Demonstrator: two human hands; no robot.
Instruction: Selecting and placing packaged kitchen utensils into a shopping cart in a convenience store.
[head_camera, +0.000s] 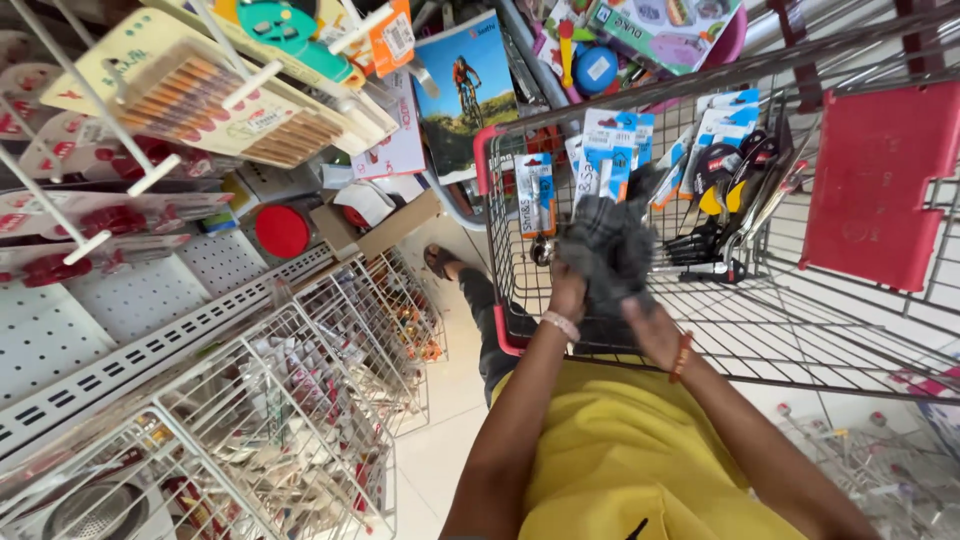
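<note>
Both my hands reach into a wire shopping cart (800, 330). My left hand (567, 293) and my right hand (648, 325) hold a dark grey bundle (607, 250) of what looks like carded items or cloth; it is blurred. The cart holds several blue-and-white carded packs (608, 150) standing at its far end, and black-handled tools with yellow parts (722, 200) lying at the right. I wear a yellow shirt, a pale bracelet on the left wrist and an orange one on the right.
A red plastic child-seat flap (872, 185) hangs on the cart's right side. White pegboard shelving with hooks and carded goods (190, 95) fills the left. Wire baskets (300, 400) of small goods stand below it. A cardboard box (385, 225) rests on the floor beyond.
</note>
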